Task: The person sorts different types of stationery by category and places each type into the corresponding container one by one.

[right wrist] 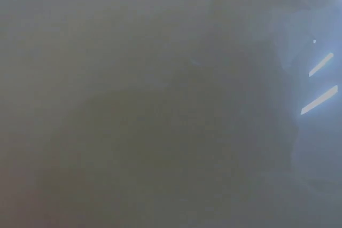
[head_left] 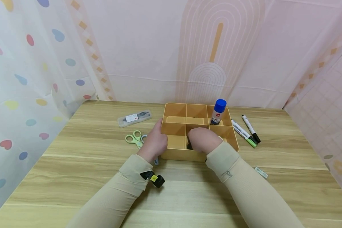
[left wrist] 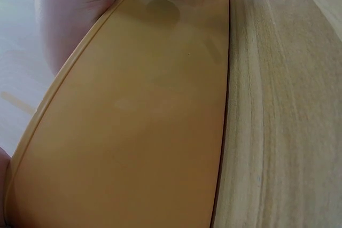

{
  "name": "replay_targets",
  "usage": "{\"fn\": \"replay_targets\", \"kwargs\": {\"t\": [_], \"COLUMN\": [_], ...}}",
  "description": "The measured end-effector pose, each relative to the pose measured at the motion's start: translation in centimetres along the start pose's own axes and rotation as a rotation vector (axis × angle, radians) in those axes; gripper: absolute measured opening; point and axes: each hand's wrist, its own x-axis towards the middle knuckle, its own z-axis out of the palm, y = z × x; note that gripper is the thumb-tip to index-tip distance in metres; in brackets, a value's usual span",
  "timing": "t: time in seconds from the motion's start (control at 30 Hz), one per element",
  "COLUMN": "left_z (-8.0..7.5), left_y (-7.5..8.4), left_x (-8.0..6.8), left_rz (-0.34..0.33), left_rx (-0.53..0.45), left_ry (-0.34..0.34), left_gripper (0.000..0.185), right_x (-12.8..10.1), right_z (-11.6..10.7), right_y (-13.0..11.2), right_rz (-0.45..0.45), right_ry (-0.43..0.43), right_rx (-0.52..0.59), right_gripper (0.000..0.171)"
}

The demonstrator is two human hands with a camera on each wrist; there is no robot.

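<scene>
From the head camera, a yellow divided organizer box (head_left: 199,133) sits on a wooden table (head_left: 74,177). The left hand (head_left: 155,143) rests against the box's left outer wall, fingers laid along the wall near the top edge; whether they curl over the rim I cannot tell. The right hand (head_left: 203,139) reaches down into a front compartment near the middle, knuckles up, fingers bent downward. A small dark object (head_left: 189,146) shows just under its fingertips at the compartment floor, but whether the fingers pinch it or only touch it is hidden. A blue-capped glue stick (head_left: 218,112) stands upright in the back right compartment. Just right of the box lie 2 markers (head_left: 246,130). Left of the box lie green scissors (head_left: 135,138), partly under the left hand, and a clear case (head_left: 134,118) further back.

The left wrist camera shows the box's yellow outer wall close up, the palm pressed at its top edge, with table beside it.

The right wrist camera is a grey blur; nothing is readable.
</scene>
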Motion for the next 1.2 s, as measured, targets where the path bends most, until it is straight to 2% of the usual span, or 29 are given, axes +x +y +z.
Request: {"fn": "replay_targets", "kwargs": {"t": [0.9,1.2], "left_z": [-0.01,0.02], "left_y": [-0.15,-0.19], "left_x": [0.07,0.12], "left_rz": [-0.012,-0.010], "left_rx": [-0.013,-0.020], "left_ry": [-0.008,-0.008], "left_gripper": [0.082,0.082], "right_x": [0.35,0.34], "right_z": [0.22,0.29], "right_y": [-0.05,0.01], "right_rz": [0.014,0.000], "right_ry": [-0.019,0.002], "right_rx": [0.010,-0.003], "right_gripper": [0.013,0.010]}}
